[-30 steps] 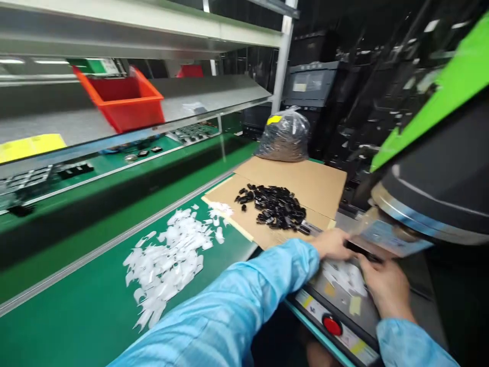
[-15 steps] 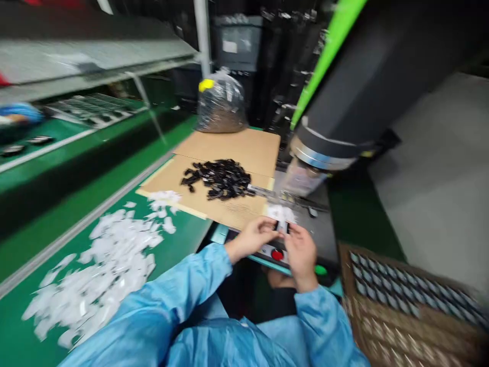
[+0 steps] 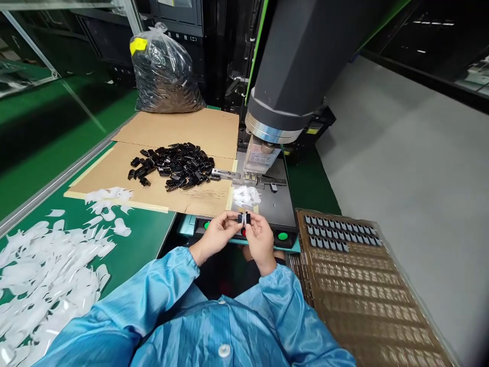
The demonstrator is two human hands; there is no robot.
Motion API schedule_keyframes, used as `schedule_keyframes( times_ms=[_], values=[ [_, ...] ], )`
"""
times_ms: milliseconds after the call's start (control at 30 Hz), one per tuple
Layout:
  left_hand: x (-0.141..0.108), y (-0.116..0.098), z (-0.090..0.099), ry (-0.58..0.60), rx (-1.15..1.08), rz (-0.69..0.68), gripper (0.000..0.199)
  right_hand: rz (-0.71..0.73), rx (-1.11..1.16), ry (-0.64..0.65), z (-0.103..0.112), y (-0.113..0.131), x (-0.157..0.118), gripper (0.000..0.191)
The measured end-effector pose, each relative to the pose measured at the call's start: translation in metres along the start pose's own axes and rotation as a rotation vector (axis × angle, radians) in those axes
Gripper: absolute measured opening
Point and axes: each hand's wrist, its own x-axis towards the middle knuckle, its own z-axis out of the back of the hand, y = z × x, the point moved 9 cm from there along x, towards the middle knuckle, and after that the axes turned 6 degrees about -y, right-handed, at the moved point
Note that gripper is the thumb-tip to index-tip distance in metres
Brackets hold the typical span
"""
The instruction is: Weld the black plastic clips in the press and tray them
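Observation:
In front of the machine's front edge, my left hand (image 3: 220, 230) and my right hand (image 3: 261, 238) meet at the fingertips. Pinched between them is a small black plastic piece (image 3: 240, 218) with a pale strip down its middle; whether it is one part or two I cannot tell. Both hands are closed, thumbs against forefingers. Just beyond the fingers, a small heap of white film pieces (image 3: 246, 195) lies on the grey metal plate (image 3: 280, 211). Behind it, the machine's pale block-shaped head (image 3: 260, 155) stands over a small metal fixture (image 3: 250, 177).
Black plastic parts (image 3: 183, 165) are heaped on cardboard (image 3: 206, 199). White film pieces (image 3: 49, 275) cover the green bench at left. A filled plastic bag (image 3: 164, 76) stands behind. At right, a brown tray (image 3: 355, 285) holds rows of small parts. Green buttons (image 3: 282, 236) line the machine's front.
My view has swung to the right and steadied, so the bench things sit further left and more of the tray shows. Both hands still hold the small black piece.

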Motion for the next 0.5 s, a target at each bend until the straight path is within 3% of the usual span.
schedule_keyframes(
  times_ms=[500],
  values=[
    [-0.0034,0.0076,-0.0005,0.001,-0.014,0.037,0.045,-0.006,0.001,-0.002,0.0020,-0.0016,-0.0064,0.040]
  ],
)
